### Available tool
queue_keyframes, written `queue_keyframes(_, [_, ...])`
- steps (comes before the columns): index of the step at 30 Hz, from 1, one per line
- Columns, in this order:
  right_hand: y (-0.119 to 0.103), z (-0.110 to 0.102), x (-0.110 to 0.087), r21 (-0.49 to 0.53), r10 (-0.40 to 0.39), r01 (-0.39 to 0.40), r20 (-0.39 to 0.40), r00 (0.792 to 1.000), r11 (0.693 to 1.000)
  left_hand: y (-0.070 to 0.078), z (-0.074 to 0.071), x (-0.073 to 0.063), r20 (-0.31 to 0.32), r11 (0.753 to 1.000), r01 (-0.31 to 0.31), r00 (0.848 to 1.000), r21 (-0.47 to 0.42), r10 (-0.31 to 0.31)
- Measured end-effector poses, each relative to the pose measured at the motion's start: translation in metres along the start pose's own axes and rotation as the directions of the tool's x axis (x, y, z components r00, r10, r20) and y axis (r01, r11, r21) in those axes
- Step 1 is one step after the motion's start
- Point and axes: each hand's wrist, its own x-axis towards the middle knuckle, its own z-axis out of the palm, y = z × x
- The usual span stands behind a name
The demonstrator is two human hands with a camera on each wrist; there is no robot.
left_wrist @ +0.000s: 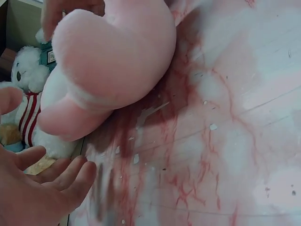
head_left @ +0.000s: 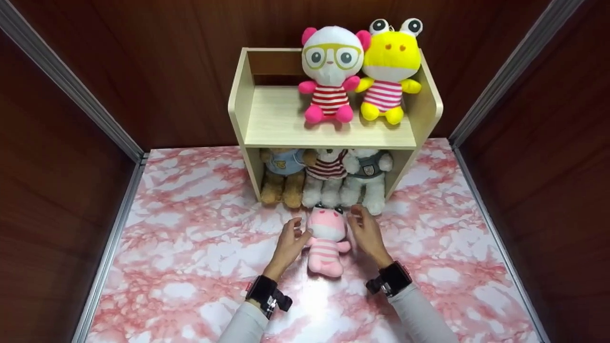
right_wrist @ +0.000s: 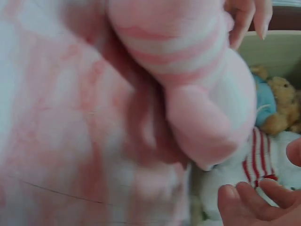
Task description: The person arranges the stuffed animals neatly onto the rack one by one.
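A pink plush toy (head_left: 326, 250) with a striped body and dark eyes lies on the marbled surface in front of a small shelf. My left hand (head_left: 289, 242) is beside its left side, the thumb close to the toy's arm; whether they touch I cannot tell. On the other side, my right hand (head_left: 367, 237) stands a little apart from the toy's head. The left wrist view has the left hand (left_wrist: 42, 188) with fingers loosely spread, not wrapped round the toy (left_wrist: 117, 56). Likewise, the right hand (right_wrist: 258, 207) is relaxed beside the plush (right_wrist: 193, 61) in the right wrist view.
A pale wooden shelf (head_left: 276, 116) stands behind. On its top level sit a pink-and-white plush with glasses (head_left: 330, 71) and a yellow plush (head_left: 391, 62). Below are a brown bear (head_left: 282, 176), a bear in red stripes (head_left: 327, 174) and a white bear (head_left: 367, 178). Dark panels (head_left: 62, 138) enclose the area.
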Motion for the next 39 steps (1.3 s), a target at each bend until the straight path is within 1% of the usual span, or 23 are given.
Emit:
queue_keyframes(3, [0.008, 0.003, -0.002, -0.047, 0.066, -0.064, 0.04, 0.997, 0.997, -0.002, 0.002, 0.001, 0.019, 1.0, 0.018, 1.0, -0.006, -0.018])
queue_keyframes(5, [0.011, 0.004, -0.003, -0.076, 0.111, -0.106, 0.069, 0.991, 0.991, -0.003, 0.004, 0.001, 0.028, 0.999, 0.028, 0.999, -0.018, -0.028])
queue_keyframes(8, [0.014, 0.006, -0.004, -0.116, 0.157, -0.145, 0.104, 0.982, 0.983, -0.004, 0.004, 0.001, 0.036, 0.998, 0.05, 0.998, -0.035, -0.049])
queue_keyframes(11, [0.015, 0.008, -0.005, -0.118, 0.186, -0.17, 0.134, 0.973, 0.978, -0.004, 0.003, 0.0, 0.05, 0.997, 0.061, 0.997, -0.04, -0.059])
queue_keyframes(15, [0.015, 0.01, -0.005, -0.11, 0.2, -0.184, 0.155, 0.967, 0.977, -0.006, 0.001, -0.001, 0.069, 0.998, 0.063, 0.996, -0.027, -0.061])
queue_keyframes(18, [0.015, 0.011, -0.006, -0.111, 0.2, -0.184, 0.16, 0.967, 0.977, -0.009, -0.001, -0.001, 0.073, 0.999, 0.052, 0.996, 0.008, -0.053])
queue_keyframes(21, [0.014, 0.013, -0.006, -0.1, 0.189, -0.174, 0.17, 0.967, 0.98, -0.012, -0.003, -0.002, 0.074, 0.999, 0.023, 0.997, 0.039, -0.026])
queue_keyframes(23, [0.014, 0.014, -0.005, -0.078, 0.178, -0.167, 0.175, 0.968, 0.983, -0.013, -0.004, -0.002, 0.075, 0.999, 0.003, 0.997, 0.044, -0.006])
queue_keyframes(25, [0.014, 0.016, -0.005, -0.048, 0.164, -0.158, 0.176, 0.971, 0.986, -0.014, -0.004, -0.002, 0.076, 0.999, -0.004, 0.997, 0.034, 0.001])
queue_keyframes(28, [0.012, 0.017, -0.006, 0.004, 0.142, -0.145, 0.168, 0.975, 0.989, -0.015, -0.005, -0.004, 0.075, 1.0, 0.014, 0.997, -0.008, -0.013])
queue_keyframes(31, [0.008, 0.019, -0.008, 0.072, 0.117, -0.131, 0.165, 0.979, 0.989, -0.015, -0.007, -0.006, 0.076, 0.996, 0.056, 0.996, -0.064, -0.051])
queue_keyframes(35, [0.001, 0.021, -0.009, 0.18, 0.079, -0.107, 0.153, 0.985, 0.978, -0.016, -0.012, -0.009, 0.087, 0.99, 0.085, 0.993, -0.109, -0.075])
queue_keyframes(36, [-0.006, 0.02, -0.01, 0.199, 0.072, -0.101, 0.148, 0.986, 0.975, -0.012, -0.014, -0.011, 0.1, 0.988, 0.089, 0.992, -0.125, -0.076])
queue_keyframes(39, [-0.029, 0.016, -0.014, 0.238, 0.047, -0.078, 0.133, 0.99, 0.968, -0.013, -0.015, -0.011, 0.142, 0.974, 0.105, 0.987, -0.202, -0.077])
